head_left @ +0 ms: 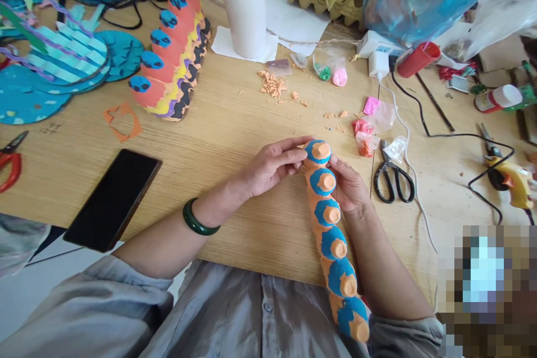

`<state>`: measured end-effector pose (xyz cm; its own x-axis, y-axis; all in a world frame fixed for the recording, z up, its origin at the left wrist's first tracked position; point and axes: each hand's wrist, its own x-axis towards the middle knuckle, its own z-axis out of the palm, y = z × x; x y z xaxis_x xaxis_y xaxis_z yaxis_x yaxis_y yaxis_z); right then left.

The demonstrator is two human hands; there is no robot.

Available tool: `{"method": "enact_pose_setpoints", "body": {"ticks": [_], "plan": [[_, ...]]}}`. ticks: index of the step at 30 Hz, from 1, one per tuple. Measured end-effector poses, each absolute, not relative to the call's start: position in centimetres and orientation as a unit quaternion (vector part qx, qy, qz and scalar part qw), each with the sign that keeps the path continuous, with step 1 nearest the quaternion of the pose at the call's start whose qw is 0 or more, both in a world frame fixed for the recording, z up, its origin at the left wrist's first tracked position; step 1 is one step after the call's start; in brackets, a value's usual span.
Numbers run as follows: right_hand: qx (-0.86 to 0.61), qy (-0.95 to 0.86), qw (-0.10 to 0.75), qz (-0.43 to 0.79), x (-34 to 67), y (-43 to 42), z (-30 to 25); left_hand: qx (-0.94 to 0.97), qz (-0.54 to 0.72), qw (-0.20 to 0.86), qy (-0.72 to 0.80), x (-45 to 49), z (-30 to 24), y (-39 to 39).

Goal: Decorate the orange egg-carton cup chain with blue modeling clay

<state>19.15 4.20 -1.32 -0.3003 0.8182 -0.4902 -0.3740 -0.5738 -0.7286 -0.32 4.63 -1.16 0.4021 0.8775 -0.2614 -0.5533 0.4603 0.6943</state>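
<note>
A long egg carton strip [321,189], covered in pale orange clay, points from the table toward my body. Along its bumps run blue patches, each with an orange round on top. My left hand [279,163] pinches the far end from the left, its fingertips at the first blue bump. From the right, my right hand [349,183] grips the same end with its thumb near that bump; its other fingers are mostly hidden behind the strip. The near end of the strip hangs over the table's edge, in front of my shirt.
At the upper left stands a painted egg carton piece [178,56]. A phone [113,198], a white bottle [244,11], black scissors [393,176], clay bags [364,134], orange scraps [272,85], a white cable [405,123] and a yellow glue gun [514,179] lie around.
</note>
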Motion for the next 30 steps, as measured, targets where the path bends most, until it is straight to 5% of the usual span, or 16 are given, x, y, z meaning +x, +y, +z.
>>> {"method": "enact_pose_setpoints", "body": {"ticks": [30], "plan": [[-0.451, -0.346, 0.377, 0.731, 18.4, 3.2, 0.2, 0.262, 0.357, 0.827, 0.345, -0.5, -0.7, 4.5]]}}
